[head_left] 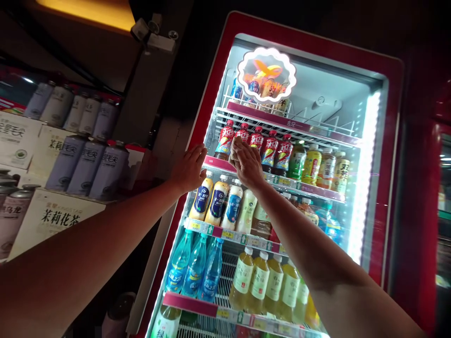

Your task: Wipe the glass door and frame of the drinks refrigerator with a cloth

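A lit drinks fridge with a red frame [310,40] and a glass door stands before me. My left hand [189,170] rests on the left edge of the door, fingers stretched out and holding nothing. With my right hand [249,164] I press a crumpled brownish cloth [237,146] to the glass, in front of the red-labelled bottles [283,152]. Part of the cloth is hidden under my fingers. Behind the glass below my hands are bottles with dark blue labels [215,199]. My right forearm covers some bottles on the middle shelves.
To the left, purple cans [87,164] stand on white cartons [45,211]. Blue bottles [194,267] and pale yellow bottles [259,277] fill a lower fridge shelf. A round lit sign [267,75] shows at the top of the door. An emergency lamp [160,42] hangs on the wall.
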### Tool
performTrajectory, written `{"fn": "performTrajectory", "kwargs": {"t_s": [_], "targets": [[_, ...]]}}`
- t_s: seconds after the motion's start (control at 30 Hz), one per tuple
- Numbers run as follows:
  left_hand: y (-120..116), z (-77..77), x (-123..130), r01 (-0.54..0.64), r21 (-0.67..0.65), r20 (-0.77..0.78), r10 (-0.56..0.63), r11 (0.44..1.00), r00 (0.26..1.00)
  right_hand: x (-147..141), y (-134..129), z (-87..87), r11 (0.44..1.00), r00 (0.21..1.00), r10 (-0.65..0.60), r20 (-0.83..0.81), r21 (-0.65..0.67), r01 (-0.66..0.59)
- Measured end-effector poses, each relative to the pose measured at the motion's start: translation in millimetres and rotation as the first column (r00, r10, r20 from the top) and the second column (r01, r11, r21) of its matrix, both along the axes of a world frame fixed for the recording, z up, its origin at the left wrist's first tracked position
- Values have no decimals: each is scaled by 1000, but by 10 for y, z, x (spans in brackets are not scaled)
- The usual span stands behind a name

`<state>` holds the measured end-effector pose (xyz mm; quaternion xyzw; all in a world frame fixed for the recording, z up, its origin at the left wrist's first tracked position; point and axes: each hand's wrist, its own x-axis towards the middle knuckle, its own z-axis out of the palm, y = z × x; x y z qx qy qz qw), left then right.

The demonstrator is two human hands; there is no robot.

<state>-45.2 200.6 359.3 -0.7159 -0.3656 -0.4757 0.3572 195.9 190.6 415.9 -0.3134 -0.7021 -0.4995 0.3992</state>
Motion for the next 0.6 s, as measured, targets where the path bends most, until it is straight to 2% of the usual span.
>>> {"fn": "performTrajectory", "kwargs": {"t_s": [0.1, 0.23, 0.37, 0.47, 0.6], "targets": [[21, -3, -6, -5, -19, 38, 5, 1000, 999, -73, 20, -26, 1000, 1000, 21, -18, 17, -21], [30, -10, -12, -30, -58, 24, 32, 998, 999, -75, -1, -99, 999, 998, 32, 53, -12, -31], [-1, -8, -23, -66, -61, -12, 66, 996, 998, -60, -1, -17, 998, 995, 35, 99, -57, -29], [-28, 0, -27, -89, -66, -12, 89, 994, 996, -119, 38, 23, 998, 999, 36, 37, -54, -34], [-63, 8, -14, -93, -93, 25, 96, 991, 995, -218, 47, -102, 996, 998, 63, 8, -58, -63]]}}
